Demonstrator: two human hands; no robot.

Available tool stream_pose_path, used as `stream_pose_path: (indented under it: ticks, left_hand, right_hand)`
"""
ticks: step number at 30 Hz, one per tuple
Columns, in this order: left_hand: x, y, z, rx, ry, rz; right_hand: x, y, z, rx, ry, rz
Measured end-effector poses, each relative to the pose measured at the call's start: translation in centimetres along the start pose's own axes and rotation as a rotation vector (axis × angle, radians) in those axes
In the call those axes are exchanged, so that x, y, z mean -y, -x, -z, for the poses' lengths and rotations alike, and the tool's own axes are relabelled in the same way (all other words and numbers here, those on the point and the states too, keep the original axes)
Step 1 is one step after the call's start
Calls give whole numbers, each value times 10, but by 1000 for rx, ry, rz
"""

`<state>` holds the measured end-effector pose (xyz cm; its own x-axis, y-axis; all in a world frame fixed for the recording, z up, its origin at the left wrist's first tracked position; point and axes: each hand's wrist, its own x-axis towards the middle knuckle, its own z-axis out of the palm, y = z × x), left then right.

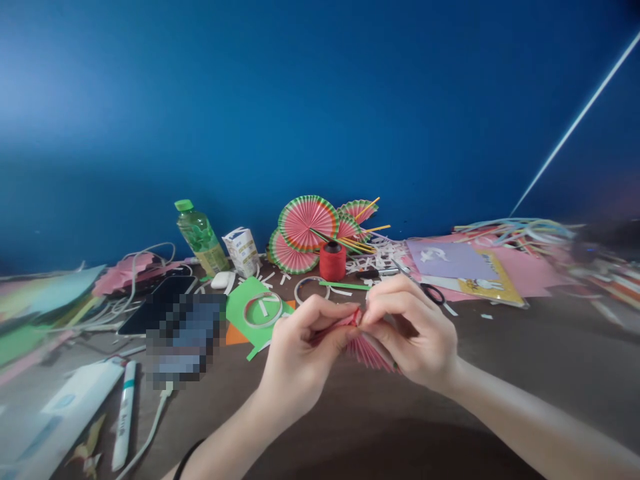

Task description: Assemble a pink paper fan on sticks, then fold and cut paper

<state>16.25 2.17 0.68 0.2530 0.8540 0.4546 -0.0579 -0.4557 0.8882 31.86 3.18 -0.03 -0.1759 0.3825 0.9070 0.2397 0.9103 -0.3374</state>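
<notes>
My left hand (305, 353) pinches a pink pleated paper fan (371, 352) between thumb and forefinger. Close against it, my right hand (417, 330) is closed on the same fan, fingertips meeting the left ones. A small bit of red shows at the gathered point between my fingertips; whether it is thread I cannot tell. The pleats spread below my hands, partly hidden by the right one. Behind them stands a spool of red thread (333, 262). Finished-looking round pleated fans (309, 223) in pink with green rims lean by the wall.
Left of my hands are rolls of tape (249, 321) on green paper (237, 300), a phone (187, 337), a marker (124, 417) and a green bottle (203, 240). A white box (241, 252) stands behind. Scissors (433, 293), paper scraps and a purple sheet (450, 260) lie to the right.
</notes>
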Motion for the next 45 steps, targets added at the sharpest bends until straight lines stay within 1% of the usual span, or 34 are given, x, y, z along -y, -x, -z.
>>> stream_pose_path:
  ticks: [5, 12, 25, 33, 39, 45]
  left_hand:
    - [-1, 0, -1, -6, -34, 16]
    - [-2, -1, -1, -7, -52, 44]
    - [-1, 0, -1, -15, -43, 39]
    - [-1, 0, -2, -16, -11, 53]
    - [-1, 0, -1, -8, -38, 44]
    - [0, 0, 0, -4, -51, 36]
  right_hand:
    - [-1, 3, -1, -34, -3, -14]
    - [-1, 2, 0, -23, 35, 2]
    - [-1, 0, -2, 10, 14, -1]
    - [-2, 4, -4, -50, 15, -3]
    - [-1, 3, -2, -33, 12, 0]
    - [0, 1, -2, -16, -17, -32]
